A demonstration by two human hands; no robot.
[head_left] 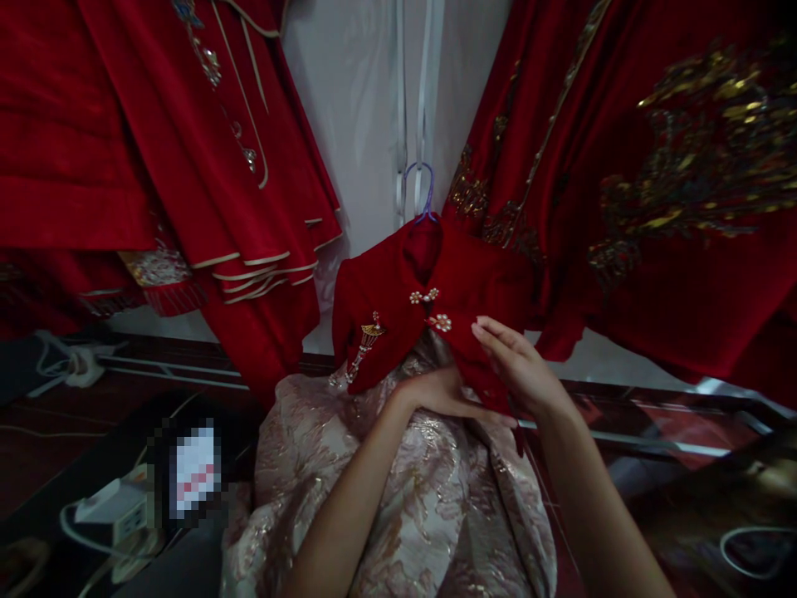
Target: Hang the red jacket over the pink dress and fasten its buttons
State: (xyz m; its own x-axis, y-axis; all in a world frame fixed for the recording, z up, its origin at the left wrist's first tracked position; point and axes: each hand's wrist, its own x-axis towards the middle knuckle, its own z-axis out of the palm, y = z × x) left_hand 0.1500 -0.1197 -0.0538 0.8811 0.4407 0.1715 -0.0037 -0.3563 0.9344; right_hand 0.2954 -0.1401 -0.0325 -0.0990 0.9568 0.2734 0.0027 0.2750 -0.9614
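Note:
A short red jacket (383, 282) hangs in front of me on a purple hanger (428, 187). Flower-shaped clasps (442, 322) join its front, and a beaded lantern ornament (372, 335) decorates one side. Below it spreads a pale pink brocade skirt (374, 465) with a metallic sheen. My left hand (439, 392) reaches beneath the jacket's lower front panel, a finger stretched out along the hem and the others partly hidden by cloth. Against the outside of that same panel lie the extended fingers of my right hand (520, 365), to the right of the lower clasp.
Red garments with pale piping (249, 166) hang at left; a red garment with gold sequins (703, 158) hangs at right. White straps (420, 91) run down to the hanger. A power strip (130, 519) with cables sits low left. A metal rail (623, 440) runs behind.

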